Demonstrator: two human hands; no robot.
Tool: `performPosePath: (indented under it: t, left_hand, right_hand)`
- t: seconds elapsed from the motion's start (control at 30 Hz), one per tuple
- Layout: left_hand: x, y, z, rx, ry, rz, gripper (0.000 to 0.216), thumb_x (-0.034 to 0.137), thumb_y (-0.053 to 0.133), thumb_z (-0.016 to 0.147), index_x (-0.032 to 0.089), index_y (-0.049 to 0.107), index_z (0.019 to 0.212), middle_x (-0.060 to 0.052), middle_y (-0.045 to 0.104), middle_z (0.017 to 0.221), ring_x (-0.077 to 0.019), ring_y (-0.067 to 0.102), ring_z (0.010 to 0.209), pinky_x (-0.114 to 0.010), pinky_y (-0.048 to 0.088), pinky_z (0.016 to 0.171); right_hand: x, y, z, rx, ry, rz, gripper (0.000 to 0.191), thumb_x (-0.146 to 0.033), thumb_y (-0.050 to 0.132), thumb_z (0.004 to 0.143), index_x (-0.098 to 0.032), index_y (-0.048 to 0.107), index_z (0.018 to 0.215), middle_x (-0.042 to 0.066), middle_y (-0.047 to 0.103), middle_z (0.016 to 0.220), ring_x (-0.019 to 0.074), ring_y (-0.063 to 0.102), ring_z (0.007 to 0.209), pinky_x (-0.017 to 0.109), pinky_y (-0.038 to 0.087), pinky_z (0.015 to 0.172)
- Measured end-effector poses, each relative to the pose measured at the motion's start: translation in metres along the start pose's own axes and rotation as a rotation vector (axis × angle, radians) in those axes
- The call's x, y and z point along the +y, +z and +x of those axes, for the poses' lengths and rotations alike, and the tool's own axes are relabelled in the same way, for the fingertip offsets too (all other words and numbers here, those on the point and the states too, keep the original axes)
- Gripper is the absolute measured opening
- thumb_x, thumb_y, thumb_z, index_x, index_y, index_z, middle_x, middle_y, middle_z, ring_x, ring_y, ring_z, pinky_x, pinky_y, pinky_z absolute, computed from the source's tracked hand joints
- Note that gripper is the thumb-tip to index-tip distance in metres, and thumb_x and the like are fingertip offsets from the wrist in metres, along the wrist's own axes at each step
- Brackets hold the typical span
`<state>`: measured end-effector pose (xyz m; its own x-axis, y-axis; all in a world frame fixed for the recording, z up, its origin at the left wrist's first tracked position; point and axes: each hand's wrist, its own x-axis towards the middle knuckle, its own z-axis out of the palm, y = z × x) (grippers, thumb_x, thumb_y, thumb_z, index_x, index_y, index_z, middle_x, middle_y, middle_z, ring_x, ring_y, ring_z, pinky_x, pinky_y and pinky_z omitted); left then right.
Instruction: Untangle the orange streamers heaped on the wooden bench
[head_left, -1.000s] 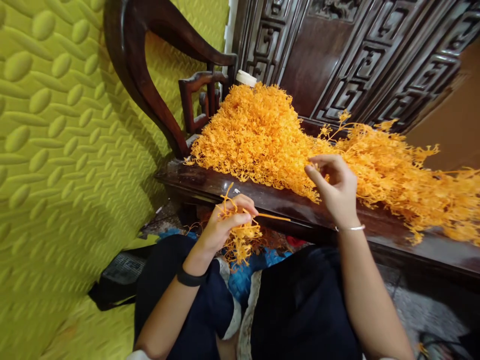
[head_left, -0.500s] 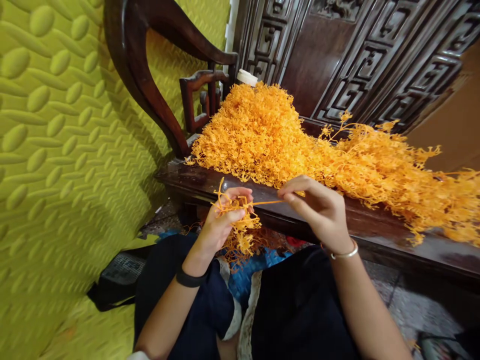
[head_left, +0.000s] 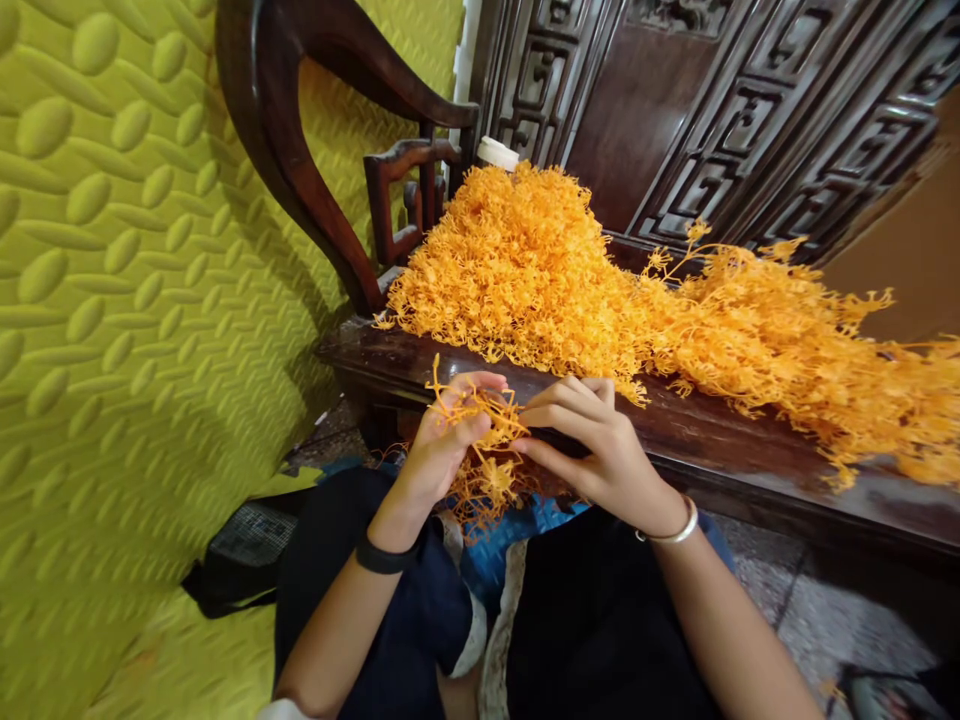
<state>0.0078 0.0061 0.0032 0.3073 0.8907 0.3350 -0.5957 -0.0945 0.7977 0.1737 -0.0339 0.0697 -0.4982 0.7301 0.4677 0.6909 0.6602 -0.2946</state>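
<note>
My left hand (head_left: 444, 440) is closed around a branching orange plastic flower sprig (head_left: 495, 480), thumb pressed over its stems. Close by on the right, the thumb and fingers of my right hand (head_left: 589, 435) come together at the sprig's edge; what they pinch is too small to make out fully, but it looks like part of the sprig. Loose orange pieces hang below, over my lap. Beyond both hands, a large heap of orange plastic flowers (head_left: 525, 270) covers much of the dark wooden bench seat (head_left: 375, 345).
A curved wooden armrest (head_left: 277, 130) rises at the left, beside a yellow padded wall (head_left: 97, 280). The carved backrest (head_left: 622, 130) stands behind the heap, near a white round object (head_left: 497, 153). A black bag (head_left: 247, 545) lies left of my leg, and blue plastic (head_left: 487, 560) lies between my knees.
My right hand has moved left, from the far end of a stretched orange stem to right beside the sprig. My left hand keeps its grip almost in place.
</note>
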Motion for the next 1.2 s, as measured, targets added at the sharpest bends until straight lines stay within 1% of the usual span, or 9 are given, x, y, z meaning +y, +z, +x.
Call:
performPosePath:
  t: [0.1, 0.2, 0.33, 0.47, 0.6, 0.73, 0.9, 1.03, 1.2]
  left_hand:
    - [0.002, 0.001, -0.001, -0.046, -0.02, 0.039, 0.042, 0.036, 0.074, 0.065, 0.024, 0.06, 0.103, -0.002, 0.059, 0.107, -0.0152, 0.057, 0.093, -0.024, 0.046, 0.081]
    - [0.005, 0.004, -0.003, -0.069, -0.064, 0.068, 0.044, 0.025, 0.077, 0.063, 0.024, 0.059, 0.103, -0.002, 0.06, 0.108, -0.0155, 0.059, 0.091, -0.024, 0.049, 0.077]
    - [0.005, 0.009, -0.003, -0.003, -0.08, 0.103, 0.038, 0.019, 0.075, 0.065, 0.023, 0.059, 0.099, -0.001, 0.062, 0.1, -0.0131, 0.06, 0.085, -0.022, 0.05, 0.075]
    - [0.003, 0.011, -0.002, 0.161, -0.042, 0.162, 0.021, 0.024, 0.071, 0.069, 0.02, 0.063, 0.088, 0.0, 0.062, 0.094, -0.0138, 0.059, 0.087, -0.021, 0.049, 0.073]
    - [0.003, 0.013, -0.002, 0.212, -0.063, 0.247, 0.016, 0.027, 0.07, 0.07, 0.017, 0.063, 0.081, 0.0, 0.064, 0.082, -0.0133, 0.059, 0.077, -0.022, 0.047, 0.071]
    - [0.008, 0.013, -0.004, 0.122, -0.071, 0.362, 0.016, 0.029, 0.069, 0.071, 0.015, 0.061, 0.075, 0.001, 0.06, 0.071, -0.0107, 0.055, 0.067, -0.02, 0.044, 0.064]
    - [0.011, 0.008, -0.006, -0.05, -0.125, 0.469, 0.022, 0.032, 0.068, 0.072, 0.014, 0.056, 0.069, 0.004, 0.049, 0.062, -0.0068, 0.043, 0.056, -0.018, 0.035, 0.052]
    - [0.012, 0.008, -0.008, -0.171, -0.175, 0.497, 0.023, 0.035, 0.063, 0.076, 0.013, 0.059, 0.072, 0.005, 0.044, 0.056, -0.0055, 0.037, 0.05, -0.018, 0.028, 0.047]
    - [0.012, 0.013, -0.009, -0.293, -0.256, 0.45, 0.025, 0.035, 0.067, 0.073, 0.016, 0.071, 0.087, 0.004, 0.052, 0.054, -0.0085, 0.045, 0.05, -0.02, 0.036, 0.051]
  right_hand:
    - [0.002, -0.003, -0.001, 0.064, 0.094, 0.141, 0.01, -0.029, 0.058, 0.085, -0.02, 0.06, 0.083, 0.002, 0.063, 0.081, 0.016, 0.053, 0.077, 0.034, 0.033, 0.075]
    - [0.005, -0.003, -0.002, 0.17, 0.176, 0.288, 0.009, -0.027, 0.058, 0.085, -0.019, 0.06, 0.081, 0.003, 0.063, 0.08, 0.0164, 0.056, 0.077, 0.034, 0.038, 0.074]
    - [0.009, -0.001, -0.003, 0.241, 0.248, 0.334, 0.008, -0.027, 0.059, 0.083, -0.019, 0.059, 0.079, 0.003, 0.061, 0.08, 0.0165, 0.057, 0.078, 0.033, 0.042, 0.074]
    - [0.006, -0.001, -0.002, 0.263, 0.176, 0.227, 0.017, -0.024, 0.062, 0.081, -0.021, 0.058, 0.097, 0.005, 0.06, 0.092, 0.0177, 0.056, 0.085, 0.033, 0.044, 0.077]
    - [0.002, 0.002, -0.001, 0.145, 0.047, 0.184, 0.03, -0.026, 0.062, 0.081, -0.022, 0.056, 0.11, 0.007, 0.057, 0.104, 0.02, 0.053, 0.097, 0.035, 0.044, 0.083]
    - [0.002, 0.006, 0.0, 0.082, 0.085, 0.231, 0.024, -0.027, 0.061, 0.082, -0.019, 0.058, 0.105, 0.005, 0.058, 0.09, 0.0165, 0.054, 0.086, 0.032, 0.044, 0.078]
    - [0.002, 0.001, 0.0, 0.043, 0.101, 0.473, 0.006, -0.02, 0.065, 0.079, -0.016, 0.063, 0.083, 0.003, 0.058, 0.083, 0.0135, 0.054, 0.08, 0.028, 0.044, 0.073]
    - [0.004, -0.004, -0.002, 0.021, 0.135, 0.651, 0.005, -0.017, 0.067, 0.077, -0.017, 0.062, 0.078, 0.002, 0.057, 0.078, 0.0126, 0.053, 0.073, 0.028, 0.044, 0.068]
    - [0.01, -0.006, -0.002, 0.062, 0.236, 0.762, 0.01, -0.018, 0.064, 0.079, -0.017, 0.061, 0.07, 0.001, 0.056, 0.072, 0.0121, 0.052, 0.069, 0.026, 0.041, 0.064]
